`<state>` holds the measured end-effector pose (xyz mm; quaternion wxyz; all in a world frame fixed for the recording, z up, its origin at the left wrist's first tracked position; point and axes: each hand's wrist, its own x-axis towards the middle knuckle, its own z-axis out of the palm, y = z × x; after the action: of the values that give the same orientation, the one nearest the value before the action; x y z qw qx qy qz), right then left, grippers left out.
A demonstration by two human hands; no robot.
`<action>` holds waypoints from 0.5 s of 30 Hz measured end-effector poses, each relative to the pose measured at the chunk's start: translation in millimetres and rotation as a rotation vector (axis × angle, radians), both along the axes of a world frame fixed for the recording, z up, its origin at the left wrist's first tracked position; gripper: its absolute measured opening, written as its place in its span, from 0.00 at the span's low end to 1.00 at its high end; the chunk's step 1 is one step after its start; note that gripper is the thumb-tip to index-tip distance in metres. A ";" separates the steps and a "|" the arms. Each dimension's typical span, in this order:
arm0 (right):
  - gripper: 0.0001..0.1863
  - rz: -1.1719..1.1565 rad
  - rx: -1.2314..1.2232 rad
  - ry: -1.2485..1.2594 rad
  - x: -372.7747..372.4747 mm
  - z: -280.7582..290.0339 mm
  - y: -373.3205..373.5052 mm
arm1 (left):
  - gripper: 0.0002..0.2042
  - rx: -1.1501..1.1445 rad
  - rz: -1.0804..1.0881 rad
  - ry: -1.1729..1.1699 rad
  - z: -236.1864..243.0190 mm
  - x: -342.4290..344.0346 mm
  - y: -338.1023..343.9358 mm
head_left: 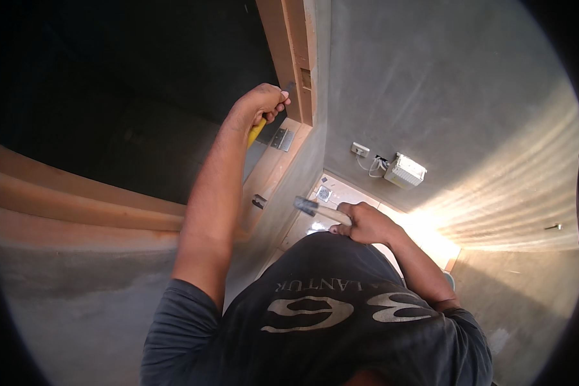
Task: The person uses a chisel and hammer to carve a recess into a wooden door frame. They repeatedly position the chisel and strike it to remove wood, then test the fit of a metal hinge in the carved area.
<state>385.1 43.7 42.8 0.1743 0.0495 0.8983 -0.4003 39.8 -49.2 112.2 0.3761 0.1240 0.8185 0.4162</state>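
My left hand (pixel 262 101) is raised and closed around a yellow-handled chisel (pixel 257 132), its blade end against the wooden door frame (pixel 294 45) near a shallow recess. My right hand (pixel 365 222) hangs low in front of my dark shirt and grips a hammer (pixel 315 208) by its pale handle, the dark metal head pointing left. The two hands are well apart. A metal hinge (pixel 281 139) lies on the frame just below the left hand.
Grey plastered walls (pixel 444 77) surround the doorway. A white electrical box with cables (pixel 402 170) sits low on the wall, beside a small socket plate (pixel 359 150). Tiled floor (pixel 331 193) shows far below, with strong glare at the right. Wooden mouldings (pixel 77 199) run along the left.
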 end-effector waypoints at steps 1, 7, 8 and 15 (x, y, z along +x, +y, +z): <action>0.20 -0.098 -0.022 0.065 9.1 -8.0 5.4 | 0.10 0.072 -0.028 -0.013 -5.1 2.9 -0.2; 0.20 -0.432 -0.142 -0.071 39.1 -7.2 31.2 | 0.08 0.424 0.144 -0.132 -40.4 50.9 6.2; 0.20 -0.455 -0.119 -0.048 41.5 -4.4 32.5 | 0.09 0.478 0.188 -0.102 -49.7 60.5 7.8; 0.14 -0.649 -0.411 0.073 50.3 -31.3 39.3 | 0.29 0.646 0.332 0.206 -73.2 98.3 41.5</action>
<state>435.4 83.0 11.5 0.0128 0.2809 0.7426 -0.6079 138.1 -7.7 39.0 0.1607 0.1432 0.6877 0.6934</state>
